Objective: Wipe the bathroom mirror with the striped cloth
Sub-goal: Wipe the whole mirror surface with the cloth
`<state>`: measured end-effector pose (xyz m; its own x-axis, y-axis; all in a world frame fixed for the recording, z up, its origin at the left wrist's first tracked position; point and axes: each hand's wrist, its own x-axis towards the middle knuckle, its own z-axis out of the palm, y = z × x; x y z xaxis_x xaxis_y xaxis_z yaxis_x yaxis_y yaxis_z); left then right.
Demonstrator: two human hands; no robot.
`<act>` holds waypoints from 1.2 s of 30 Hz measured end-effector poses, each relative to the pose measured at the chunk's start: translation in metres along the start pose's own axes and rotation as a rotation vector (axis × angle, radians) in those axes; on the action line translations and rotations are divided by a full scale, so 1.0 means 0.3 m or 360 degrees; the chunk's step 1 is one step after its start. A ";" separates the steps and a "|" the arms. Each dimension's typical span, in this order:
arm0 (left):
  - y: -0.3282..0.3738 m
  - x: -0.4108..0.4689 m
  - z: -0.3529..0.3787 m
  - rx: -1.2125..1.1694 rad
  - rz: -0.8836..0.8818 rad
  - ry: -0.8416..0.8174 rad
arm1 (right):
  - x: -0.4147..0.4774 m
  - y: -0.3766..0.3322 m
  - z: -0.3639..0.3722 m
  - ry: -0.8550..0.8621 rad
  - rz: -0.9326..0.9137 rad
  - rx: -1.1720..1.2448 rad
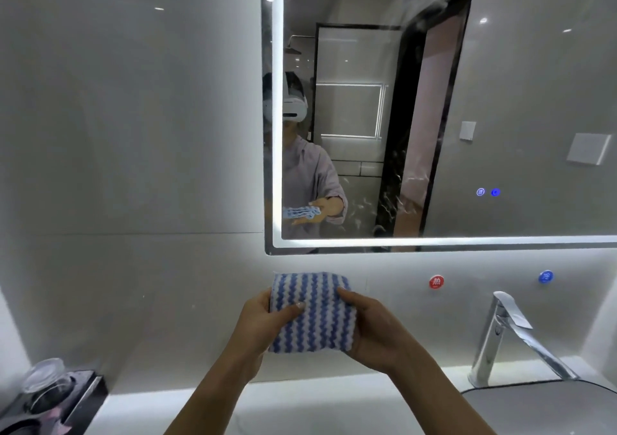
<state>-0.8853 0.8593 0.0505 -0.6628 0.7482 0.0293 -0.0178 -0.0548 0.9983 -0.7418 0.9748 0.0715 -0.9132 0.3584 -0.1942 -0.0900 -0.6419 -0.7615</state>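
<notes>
The blue-and-white striped cloth (pixel 312 312) is folded into a rough square and held up in front of the wall, just below the mirror's lower left corner. My left hand (pixel 263 326) grips its left edge with the thumb across the front. My right hand (pixel 374 331) holds the right edge, fingers behind the cloth. The lit-edged bathroom mirror (pixel 500 100) fills the upper right, with streaks and smears near its middle. The cloth is apart from the glass. The mirror reflects a person holding the cloth.
A chrome faucet (pixel 514 337) stands at the right over a grey basin (pixel 551 408). Red (pixel 436 282) and blue (pixel 546 277) round stickers mark the wall below the mirror. A black tray with a glass cup (pixel 46 381) sits at the lower left on the white counter (pixel 300 404).
</notes>
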 end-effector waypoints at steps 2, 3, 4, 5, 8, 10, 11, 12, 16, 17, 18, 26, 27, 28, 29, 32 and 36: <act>0.014 0.029 -0.007 -0.0023 0.0043 0.0035 | 0.022 -0.016 0.010 0.0059 -0.0027 0.0070; 0.024 0.046 -0.013 -0.0023 0.0064 0.0061 | 0.034 -0.023 0.014 0.0088 -0.0048 0.0117; 0.035 0.065 -0.017 -0.0025 0.0083 0.0090 | 0.045 -0.031 0.016 0.0113 -0.0072 0.0157; 0.046 0.083 -0.021 -0.0028 0.0099 0.0118 | 0.057 -0.043 0.019 0.0135 -0.0100 0.0190; 0.077 0.129 -0.029 -0.0100 0.0132 0.0169 | 0.088 -0.097 0.025 0.0211 -0.0252 0.0281; 0.091 0.148 -0.038 -0.0121 0.0150 0.0201 | 0.104 -0.150 0.030 0.0259 -0.0441 0.0307; 0.097 0.157 -0.044 -0.0103 0.0162 0.0218 | 0.111 -0.182 0.038 0.0289 -0.0563 0.0294; 0.105 0.166 -0.049 -0.0060 0.0183 0.0239 | 0.120 -0.216 0.049 0.0331 -0.0705 0.0248; 0.162 0.226 -0.068 0.0276 0.0360 0.0352 | 0.172 -0.354 0.112 0.0629 -0.1389 -0.0522; 0.180 0.245 -0.073 0.0357 0.0406 0.0365 | 0.191 -0.383 0.129 0.0707 -0.1528 -0.0795; 0.196 0.264 -0.077 0.0435 0.0449 0.0379 | 0.215 -0.409 0.144 0.0750 -0.1654 -0.1020; 0.235 0.362 -0.095 0.1308 0.0901 0.0675 | 0.502 -0.488 0.069 0.1042 -0.1868 -0.2951; 0.230 0.370 -0.099 0.1418 0.0958 0.0686 | 0.512 -0.489 0.048 0.1083 -0.1881 -0.3073; 0.224 0.378 -0.104 0.1534 0.1018 0.0688 | 0.514 -0.494 0.034 0.1080 -0.1929 -0.3111; 0.219 0.385 -0.110 0.1646 0.1071 0.0684 | 0.513 -0.506 0.027 0.1054 -0.2005 -0.3109; 0.210 0.405 -0.123 0.1878 0.1141 0.0653 | 0.507 -0.573 0.033 0.1024 -0.2249 -0.3049; 0.201 0.421 -0.130 0.2042 0.1129 0.0647 | 0.528 -0.654 0.060 0.1156 -0.2388 -0.3145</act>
<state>-0.9993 0.9247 0.1124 -0.4128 0.5760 0.7055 0.8838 0.4407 0.1574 -0.8759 1.1453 0.2012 -0.4147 0.0790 0.9065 0.4265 0.8969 0.1170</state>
